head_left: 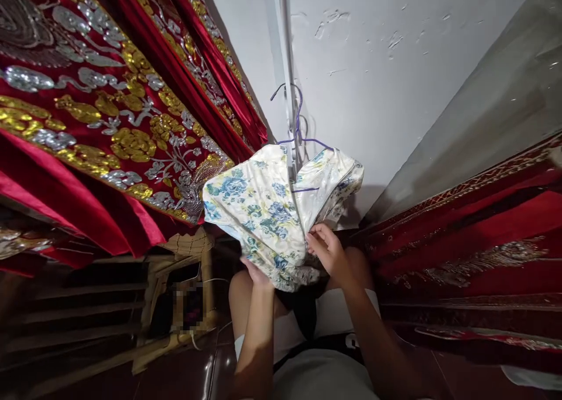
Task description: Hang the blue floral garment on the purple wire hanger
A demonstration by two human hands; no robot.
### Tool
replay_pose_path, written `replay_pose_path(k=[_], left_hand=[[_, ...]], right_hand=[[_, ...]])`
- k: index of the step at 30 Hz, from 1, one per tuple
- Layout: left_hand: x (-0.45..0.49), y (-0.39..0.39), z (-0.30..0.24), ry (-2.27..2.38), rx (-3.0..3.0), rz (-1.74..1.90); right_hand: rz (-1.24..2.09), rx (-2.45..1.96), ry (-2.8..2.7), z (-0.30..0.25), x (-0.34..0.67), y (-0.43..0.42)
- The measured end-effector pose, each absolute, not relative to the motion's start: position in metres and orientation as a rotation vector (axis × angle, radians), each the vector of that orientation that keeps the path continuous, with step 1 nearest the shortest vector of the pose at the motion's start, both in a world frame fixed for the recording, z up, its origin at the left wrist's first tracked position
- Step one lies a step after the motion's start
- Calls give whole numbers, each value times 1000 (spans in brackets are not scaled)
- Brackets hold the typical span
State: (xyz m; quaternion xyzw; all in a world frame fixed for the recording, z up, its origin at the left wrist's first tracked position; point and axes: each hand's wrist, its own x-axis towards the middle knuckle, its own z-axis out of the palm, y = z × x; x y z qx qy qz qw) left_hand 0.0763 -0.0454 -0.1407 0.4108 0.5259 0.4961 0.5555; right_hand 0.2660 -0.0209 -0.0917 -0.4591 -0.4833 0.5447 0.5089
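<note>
A cream garment with blue flowers (263, 209) hangs on a purple wire hanger (299, 133) hooked on a metal rail (286, 48) in front of a white wall. My right hand (327, 249) pinches the garment's lower right edge with curled fingers. My left hand (257, 274) holds the bottom hem from underneath; its fingers are mostly hidden behind the cloth.
Red garments with gold and silver embroidery (109, 107) hang close on the left. More red embroidered cloth (474, 230) fills the right side beside a grey panel (496, 107). A wicker chair (188, 294) stands below left. My knees (239, 294) show beneath the garment.
</note>
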Motion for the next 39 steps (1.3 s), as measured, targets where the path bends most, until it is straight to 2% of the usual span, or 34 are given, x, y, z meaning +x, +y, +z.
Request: replay_pose_path(k=[6, 12, 15, 19, 21, 24, 27, 32, 39], left_hand=[[101, -27, -126, 1088, 665, 1358], [110, -24, -138, 1074, 471, 1401], [111, -19, -147, 1155, 569, 1467], [115, -13, -154, 1606, 887, 1972], [121, -14, -155, 1682, 1176, 2049], [135, -18, -153, 1453, 1563, 1685], [145, -18, -151, 1254, 1585, 1373], [146, -15, -154, 1213, 1596, 1304], [146, -4, -168, 1259, 1735, 1158]], right_hand=[[1382, -1181, -1297, -103, 254, -15], [1227, -1254, -1565, -96, 273, -20], [1199, -1285, -1497, -99, 277, -21], [1154, -1328, -1241, -103, 275, -18], [1166, -1312, -1193, -102, 273, -17], [1225, -1252, -1236, -100, 268, -17], [1264, -1219, -1308, -98, 265, -19], [1275, -1248, -1256, -74, 274, 9], [1093, -1015, -1112, 24, 274, 91]])
